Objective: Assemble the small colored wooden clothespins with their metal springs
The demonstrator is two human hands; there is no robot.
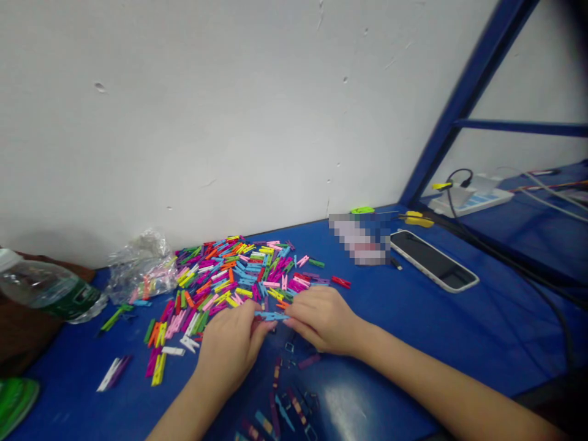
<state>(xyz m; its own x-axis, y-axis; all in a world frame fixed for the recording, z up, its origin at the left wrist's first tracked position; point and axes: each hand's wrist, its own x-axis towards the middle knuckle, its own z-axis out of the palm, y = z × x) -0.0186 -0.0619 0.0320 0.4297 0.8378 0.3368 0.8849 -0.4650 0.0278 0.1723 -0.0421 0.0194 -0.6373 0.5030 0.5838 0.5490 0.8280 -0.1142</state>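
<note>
Left hand point(228, 350), right hand point(323, 320) half-hide blue clothespin point(271, 316).

a blue tabletop point(413, 331) holds colored clothespins point(234, 272), a phone point(434, 260) and plastic bag point(140, 269).

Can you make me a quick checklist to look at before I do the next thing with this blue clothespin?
1. Left hand and right hand both on the blue clothespin: ok.
2. Its spring in place: cannot tell, too small to see.
3. Pile of colorful clothespins within reach: ok.
4. Small metal pieces gathered up: not ok, they lie loose on the blue table.
5. Phone away from your hands: ok.
</note>
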